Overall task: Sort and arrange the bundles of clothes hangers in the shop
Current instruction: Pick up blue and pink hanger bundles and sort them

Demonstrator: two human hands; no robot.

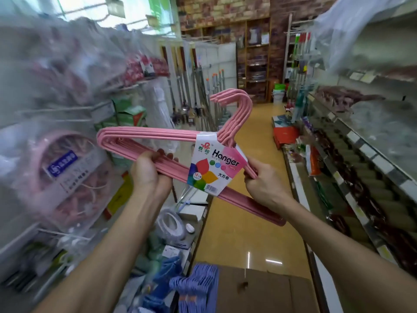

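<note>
- Both sets of fingers are curled round the pink hanger bundle point(158, 141): your left hand point(149, 170) grips the lower bars, your right hand point(264, 184) pinches beside the label point(214, 163).
- Held up in the aisle, hooks up, probably for hanging on the blurred left rack point(67, 114).
- Blue hanger bundles point(198, 288) wait below by the cardboard box point(259, 292).

The bundle of hangers point(144, 134) is pink, its label point(215, 163) is white with pink and with petals in many colours, the hangers in the cardboard box point(259, 290) are blue-violet, and the floor point(252, 211) is yellow-orange.
</note>
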